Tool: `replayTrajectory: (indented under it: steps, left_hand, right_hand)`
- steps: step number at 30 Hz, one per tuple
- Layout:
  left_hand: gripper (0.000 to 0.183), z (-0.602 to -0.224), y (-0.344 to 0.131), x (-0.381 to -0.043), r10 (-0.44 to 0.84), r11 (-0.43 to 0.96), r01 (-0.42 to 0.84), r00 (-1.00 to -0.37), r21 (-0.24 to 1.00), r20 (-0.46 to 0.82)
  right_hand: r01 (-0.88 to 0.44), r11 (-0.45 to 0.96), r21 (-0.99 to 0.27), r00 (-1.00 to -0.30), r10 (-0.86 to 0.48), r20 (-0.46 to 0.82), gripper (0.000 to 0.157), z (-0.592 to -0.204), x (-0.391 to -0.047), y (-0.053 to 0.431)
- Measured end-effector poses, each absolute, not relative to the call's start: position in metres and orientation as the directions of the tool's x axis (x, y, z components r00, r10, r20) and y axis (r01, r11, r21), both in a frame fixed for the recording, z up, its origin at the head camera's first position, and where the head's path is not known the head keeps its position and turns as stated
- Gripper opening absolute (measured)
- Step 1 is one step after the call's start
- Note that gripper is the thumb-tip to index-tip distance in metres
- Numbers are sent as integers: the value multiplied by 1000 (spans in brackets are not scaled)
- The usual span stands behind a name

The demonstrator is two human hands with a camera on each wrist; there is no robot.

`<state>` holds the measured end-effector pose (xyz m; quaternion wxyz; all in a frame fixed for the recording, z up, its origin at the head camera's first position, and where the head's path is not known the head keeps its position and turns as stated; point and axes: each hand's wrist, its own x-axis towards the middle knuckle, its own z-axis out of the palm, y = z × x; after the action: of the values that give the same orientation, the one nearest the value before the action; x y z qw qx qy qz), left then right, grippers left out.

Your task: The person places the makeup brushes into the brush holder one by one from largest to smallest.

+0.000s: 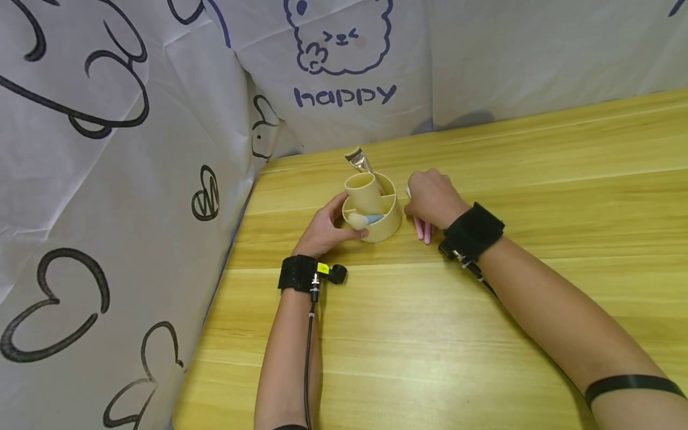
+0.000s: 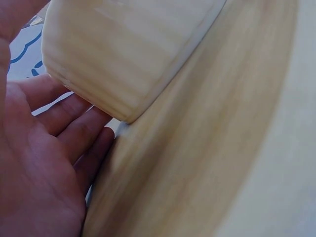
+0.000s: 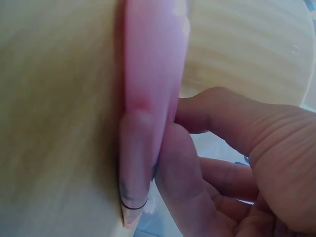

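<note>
My left hand [image 1: 328, 230] grips a cream round holder [image 1: 383, 229], thumb along its front and fingers at its far left side. In the left wrist view, the fingers [image 2: 81, 118] touch the ribbed wall of the holder, whose base is by the tabletop. Inside stand a flat brush [image 1: 358, 159] with a metallic ferrule and a soft pale brush head [image 1: 357, 221] beside a light blue piece [image 1: 374, 219]. Just right of the holder, my right hand [image 1: 434, 197] pinches slim pink-handled brushes [image 3: 154, 59] low at the table; two handle ends show below the hand, and bristles are mostly hidden.
A wood-grain table [image 1: 419, 334] stretches under both arms. White cloth [image 1: 134, 209] with black line drawings hangs along the left edge, and a printed cloth [image 1: 344, 119] hangs behind. Black straps with small cameras and cables are on both wrists.
</note>
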<state>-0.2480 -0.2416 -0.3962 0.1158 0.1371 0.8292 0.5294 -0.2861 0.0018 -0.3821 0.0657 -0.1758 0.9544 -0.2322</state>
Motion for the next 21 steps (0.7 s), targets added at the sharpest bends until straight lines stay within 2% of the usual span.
replayTrajectory:
  steps: [10,18,21]
  left_hand:
    - [88,-396,-241,-248,345,399,97,-937,912,-51]
    - [88,-396,-241,-247,340,401,93,-939,911,-54]
    - [88,-395,-241,-246,339,409,93,-939,908,-57]
  right_hand:
    - [-280,809,-517,-923,-375,-87,32,-382,-282,2]
    - [-317,844,-432,-926,-375,-53,32,-381,-284,-1]
    - [-313,841,-442,-926,-374,-56,31,-381,-283,-1]
